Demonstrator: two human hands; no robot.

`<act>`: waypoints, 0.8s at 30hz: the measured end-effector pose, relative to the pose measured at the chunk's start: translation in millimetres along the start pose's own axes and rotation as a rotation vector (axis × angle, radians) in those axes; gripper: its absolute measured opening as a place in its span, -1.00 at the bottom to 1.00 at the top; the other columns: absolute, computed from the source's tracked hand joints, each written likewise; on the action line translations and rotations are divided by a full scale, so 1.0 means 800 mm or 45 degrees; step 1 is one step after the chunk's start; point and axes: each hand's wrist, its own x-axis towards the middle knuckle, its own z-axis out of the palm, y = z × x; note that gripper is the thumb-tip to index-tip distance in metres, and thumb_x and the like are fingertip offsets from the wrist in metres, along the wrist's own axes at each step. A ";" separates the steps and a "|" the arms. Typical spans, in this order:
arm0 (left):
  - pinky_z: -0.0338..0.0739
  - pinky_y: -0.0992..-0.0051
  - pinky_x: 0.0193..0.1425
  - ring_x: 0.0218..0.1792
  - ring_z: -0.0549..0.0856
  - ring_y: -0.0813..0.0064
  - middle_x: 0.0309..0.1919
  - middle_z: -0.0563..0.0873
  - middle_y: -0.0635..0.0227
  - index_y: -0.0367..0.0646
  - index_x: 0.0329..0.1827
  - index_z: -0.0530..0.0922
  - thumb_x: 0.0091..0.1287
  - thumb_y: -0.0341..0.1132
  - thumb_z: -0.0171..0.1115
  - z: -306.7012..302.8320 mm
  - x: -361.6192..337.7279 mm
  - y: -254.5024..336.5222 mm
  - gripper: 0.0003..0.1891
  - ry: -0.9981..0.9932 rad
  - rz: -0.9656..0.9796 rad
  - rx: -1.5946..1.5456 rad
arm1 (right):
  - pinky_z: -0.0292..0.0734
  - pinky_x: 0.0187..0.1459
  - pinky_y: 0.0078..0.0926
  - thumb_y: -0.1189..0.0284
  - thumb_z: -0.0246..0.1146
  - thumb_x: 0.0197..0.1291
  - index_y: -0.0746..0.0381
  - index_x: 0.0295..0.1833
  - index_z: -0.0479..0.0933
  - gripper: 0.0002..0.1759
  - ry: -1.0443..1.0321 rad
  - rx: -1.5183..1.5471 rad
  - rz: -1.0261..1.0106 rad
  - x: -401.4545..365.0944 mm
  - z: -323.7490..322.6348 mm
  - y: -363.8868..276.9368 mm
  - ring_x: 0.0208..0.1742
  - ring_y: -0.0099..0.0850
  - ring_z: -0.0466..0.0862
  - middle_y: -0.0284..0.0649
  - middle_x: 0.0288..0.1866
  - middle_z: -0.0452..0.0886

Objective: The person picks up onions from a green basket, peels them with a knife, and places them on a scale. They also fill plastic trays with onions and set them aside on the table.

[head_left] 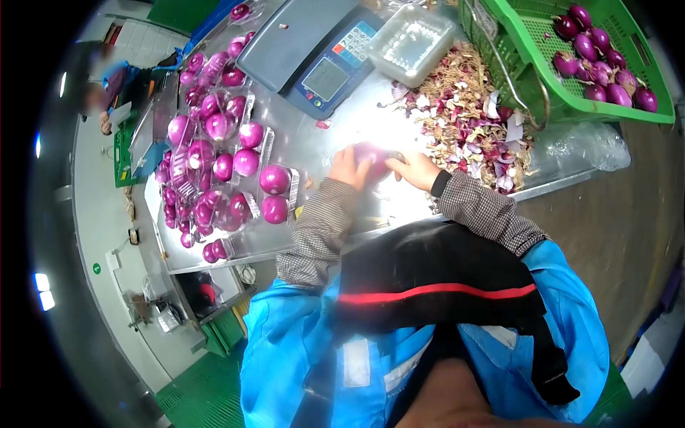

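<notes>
Between my two hands is a red onion [371,158], partly washed out by bright glare on the metal table. My left hand [348,168] is closed around the onion's left side. From the right, the thumb and fingers of my right hand [417,171] press against it. To the left stand several red onions [274,180] in clear plastic packs. A heap of dry onion skins and roots [464,107] lies just right of my right hand.
A blue digital scale [328,77] stands behind my hands, beside a clear plastic tub [410,46] with white bits. At the back right, a green crate [531,64] holds more red onions [599,68]. Clear plastic film [589,146] lies at the right edge. Another person's hand [105,123] shows far left.
</notes>
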 end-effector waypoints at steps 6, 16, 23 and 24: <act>0.47 0.17 0.26 0.13 0.58 -0.11 0.28 0.49 0.00 -0.13 0.38 0.40 0.39 -0.20 0.14 -0.045 0.049 -0.046 -0.50 0.162 0.407 0.164 | 0.48 -0.37 -0.57 0.32 0.19 0.39 0.37 0.05 0.46 -0.68 0.196 -0.042 0.071 -0.035 -0.015 0.022 -0.43 -0.58 0.56 -0.33 -0.44 0.55; 0.56 0.21 0.15 -0.01 0.64 0.03 0.06 0.56 0.07 -0.10 0.08 0.54 0.31 -0.24 0.25 0.001 0.073 -0.101 -0.68 -0.237 0.166 0.169 | 0.54 -0.39 -0.51 0.22 0.27 0.33 0.41 0.05 0.48 -0.56 0.048 0.022 0.234 -0.053 0.008 0.037 -0.45 -0.52 0.63 -0.28 -0.42 0.60; 0.52 0.38 0.15 -0.01 0.67 0.32 -0.18 0.71 0.28 -0.21 0.07 0.60 0.42 -0.26 0.16 0.068 0.012 -0.169 -0.73 -0.193 -0.237 -0.695 | 0.58 -0.37 -0.40 0.40 0.23 0.27 0.44 0.05 0.51 -0.66 0.152 -0.201 0.250 -0.030 0.006 0.040 -0.46 -0.41 0.69 -0.08 -0.38 0.67; 0.59 0.49 -0.11 -0.25 0.67 0.50 -0.18 0.72 0.32 -0.24 0.09 0.59 0.46 -0.30 0.11 0.053 0.000 -0.145 -0.74 -0.071 -0.041 -0.754 | 0.58 -0.35 -0.39 0.47 0.18 0.25 0.40 0.06 0.53 -0.69 0.195 -0.111 0.138 -0.024 0.001 0.045 -0.45 -0.38 0.70 -0.06 -0.36 0.67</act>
